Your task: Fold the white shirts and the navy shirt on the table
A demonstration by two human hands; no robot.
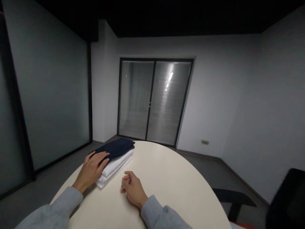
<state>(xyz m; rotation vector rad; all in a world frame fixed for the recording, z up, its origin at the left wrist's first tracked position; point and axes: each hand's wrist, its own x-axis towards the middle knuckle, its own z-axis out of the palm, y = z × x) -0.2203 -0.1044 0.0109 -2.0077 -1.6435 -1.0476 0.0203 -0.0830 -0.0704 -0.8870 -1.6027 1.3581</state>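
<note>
A folded dark navy cloth (116, 147) lies on top of a stack of folded white cloth (115, 165), on the left part of a round white table (176, 178). My left hand (91, 168) rests on the near left end of the stack, its fingers spread over the navy cloth and the thumb by the white layers. To the right of the stack, my right hand (133, 188) is just over the tabletop, apart from the cloth, with its fingers loosely curled and nothing seen between them.
A black chair (288, 200) with an armrest stands at the lower right, beside the table. Beyond the table are a glazed double door with blinds (154, 101) and white walls. Dark-framed frosted glass panels (54, 86) stand on the left.
</note>
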